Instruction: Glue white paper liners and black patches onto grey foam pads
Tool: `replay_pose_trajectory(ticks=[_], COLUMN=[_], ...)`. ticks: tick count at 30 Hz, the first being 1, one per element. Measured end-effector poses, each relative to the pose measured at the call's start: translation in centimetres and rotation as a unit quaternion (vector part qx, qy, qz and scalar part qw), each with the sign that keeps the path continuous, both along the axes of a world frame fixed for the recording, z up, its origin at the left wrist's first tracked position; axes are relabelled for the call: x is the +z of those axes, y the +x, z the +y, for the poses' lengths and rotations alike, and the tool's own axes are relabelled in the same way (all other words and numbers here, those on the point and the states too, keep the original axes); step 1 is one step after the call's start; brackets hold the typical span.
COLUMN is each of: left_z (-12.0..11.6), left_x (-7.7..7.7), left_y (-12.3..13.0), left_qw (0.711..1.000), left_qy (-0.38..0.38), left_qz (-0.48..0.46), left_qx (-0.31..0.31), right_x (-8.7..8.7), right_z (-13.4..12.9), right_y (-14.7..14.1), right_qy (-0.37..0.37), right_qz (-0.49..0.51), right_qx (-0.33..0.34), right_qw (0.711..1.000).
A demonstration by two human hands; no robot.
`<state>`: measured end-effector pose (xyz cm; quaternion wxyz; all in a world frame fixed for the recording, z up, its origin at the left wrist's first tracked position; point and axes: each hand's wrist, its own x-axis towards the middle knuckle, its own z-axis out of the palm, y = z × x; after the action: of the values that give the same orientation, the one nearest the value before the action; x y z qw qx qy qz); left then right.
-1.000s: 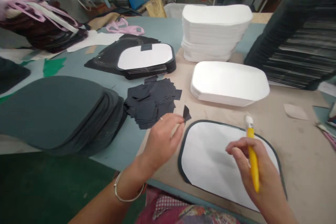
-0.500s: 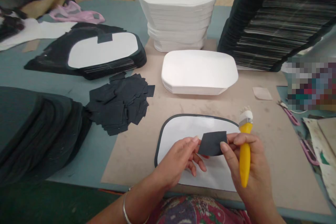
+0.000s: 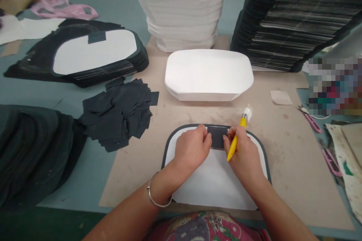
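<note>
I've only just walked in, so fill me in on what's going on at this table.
The person's left hand is at the left edge of a small dark patch, and the right hand is at its right edge, also holding a yellow brush. The patch lies along the far edge of a white, dark-bordered panel. More dark patches lie heaped to the left.
</note>
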<state>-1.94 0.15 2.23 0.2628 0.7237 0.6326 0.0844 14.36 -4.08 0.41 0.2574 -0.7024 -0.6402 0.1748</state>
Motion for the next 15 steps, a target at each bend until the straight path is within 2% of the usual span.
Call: replay_pose_trajectory(ticks=[5,8,12,15], left_z=[0.1,-0.1,-0.4,-1.2], left_x=[0.2,0.2,0.2,0.6], left_y=[0.7,0.8,0.2,-2.2], left_qw=[0.992,0.986,0.989,0.998], left_qy=[0.013,0.024,0.029,0.026], left_qz=[0.121,0.158,0.143,0.062], left_qx=[-0.036,-0.052,-0.031,0.019], right_x=[-0.7,-1.0,-0.9,-0.3], right_z=[-0.1,-0.2,-0.4,-1.7], right_y=[-0.1,0.0,0.7,2.2], right_qy=[-0.010,-0.006,0.021,0.052], right_qz=[-0.117,-0.145,-0.076,-0.029], right_qx=[0.016,0.012,0.001,-0.013], right_qw=[0.993,0.989,0.997,0.998])
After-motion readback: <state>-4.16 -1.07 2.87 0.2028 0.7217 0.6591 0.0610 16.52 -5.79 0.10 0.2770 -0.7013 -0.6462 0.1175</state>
